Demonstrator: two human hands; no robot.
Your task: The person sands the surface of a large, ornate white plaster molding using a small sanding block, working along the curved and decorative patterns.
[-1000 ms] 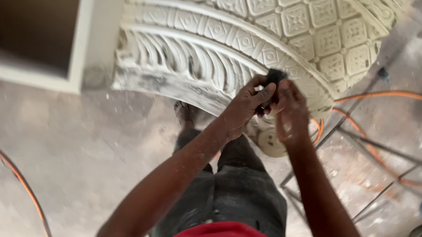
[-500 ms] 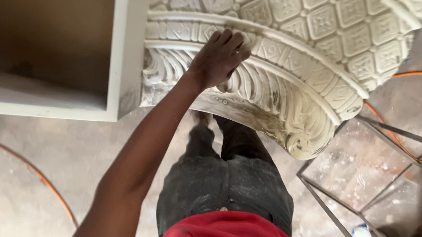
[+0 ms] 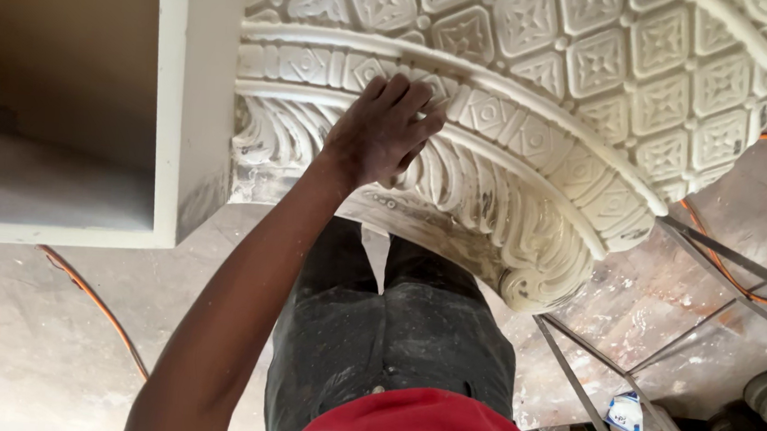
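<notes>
In the upper middle of the frame the left hand (image 3: 380, 134) lies on the curved plaster moulding (image 3: 514, 153), fingers (image 3: 414, 101) bent and pressed against its raised band of square reliefs; whether anything sits under the palm cannot be told. The moulding sweeps from the white box frame (image 3: 196, 94) at upper left across to the upper right, its leaf-carved lower edge curling down to the centre right. The right hand is out of view. Below, dusty dark trousers (image 3: 393, 333) and a red shirt (image 3: 418, 429) fill the lower centre, and an orange cable (image 3: 94, 299) runs over the concrete floor (image 3: 15, 343) at lower left
</notes>
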